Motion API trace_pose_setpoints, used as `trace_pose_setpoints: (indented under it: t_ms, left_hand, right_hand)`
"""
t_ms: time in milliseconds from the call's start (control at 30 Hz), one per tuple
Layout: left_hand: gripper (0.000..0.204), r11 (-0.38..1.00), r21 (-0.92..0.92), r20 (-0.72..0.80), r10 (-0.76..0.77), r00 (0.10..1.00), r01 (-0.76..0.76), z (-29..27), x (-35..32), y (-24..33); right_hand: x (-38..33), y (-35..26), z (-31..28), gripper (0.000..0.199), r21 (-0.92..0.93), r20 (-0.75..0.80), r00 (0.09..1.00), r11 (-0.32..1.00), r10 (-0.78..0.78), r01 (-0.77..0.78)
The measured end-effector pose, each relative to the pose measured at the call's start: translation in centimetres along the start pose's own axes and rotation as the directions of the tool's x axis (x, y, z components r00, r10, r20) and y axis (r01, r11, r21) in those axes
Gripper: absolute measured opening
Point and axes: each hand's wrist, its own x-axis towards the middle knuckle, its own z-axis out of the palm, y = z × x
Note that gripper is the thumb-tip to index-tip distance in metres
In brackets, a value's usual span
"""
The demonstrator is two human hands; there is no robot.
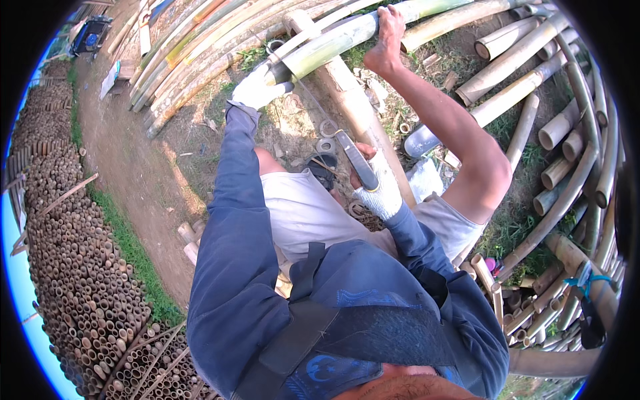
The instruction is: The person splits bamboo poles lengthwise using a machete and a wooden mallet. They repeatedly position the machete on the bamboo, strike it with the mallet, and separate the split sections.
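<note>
No word or number can be read in your view. Two printed marks can be made out, both in lighter blue on the chest of your dark blue top (363,267), and the black strap (293,341) across it serves as landmark. Just to the right of the strap, you see an emblem (323,369) in which a crescent and a small star-like shape can be distinguished. Farther to the right of the strap and higher in your view runs an ornamental printed band (377,299); its fine detail is too small for you to tell pattern from lettering.
</note>
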Motion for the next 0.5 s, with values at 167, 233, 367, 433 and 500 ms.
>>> trace_pose_setpoints:
  t_ms: [167, 233, 367, 433, 500]
  left_hand:
    - [0.113, 0.894, 0.444, -0.022, -0.051, 0.998, 0.055, -0.6, -2.3, 3.0]
    - [0.107, 0.903, 0.429, -0.042, 0.018, 0.999, 0.001, -0.7, -1.9, 2.2]
    - [0.103, 0.91, 0.407, -0.021, 0.089, 0.996, -0.073, -0.9, -1.1, 0.9]
    - [0.104, 0.916, 0.395, 0.025, 0.058, 0.998, -0.063, -1.2, -1.1, 1.1]
    - [0.104, 0.914, 0.403, 0.065, 0.023, 0.998, -0.047, -1.8, -1.1, 1.7]
  right_hand:
    - [1.7, -2.4, -0.7, 0.064, 0.028, -0.024, 0.993, 0.993, -0.112, 0.113]
    - [1.5, -3.1, 0.4, 0.066, 0.006, -0.069, 0.986, 0.988, -0.151, 0.152]
    - [0.4, -2.8, 4.9, 0.075, -0.114, -0.139, 0.971, 0.977, -0.197, 0.182]
    - [-0.4, -1.9, 6.5, 0.075, 0.201, -0.103, 0.993, 0.979, 0.064, -0.042]
    - [-0.8, -0.7, 6.8, 0.075, 0.111, -0.156, 0.987, 0.992, -0.042, 0.059]
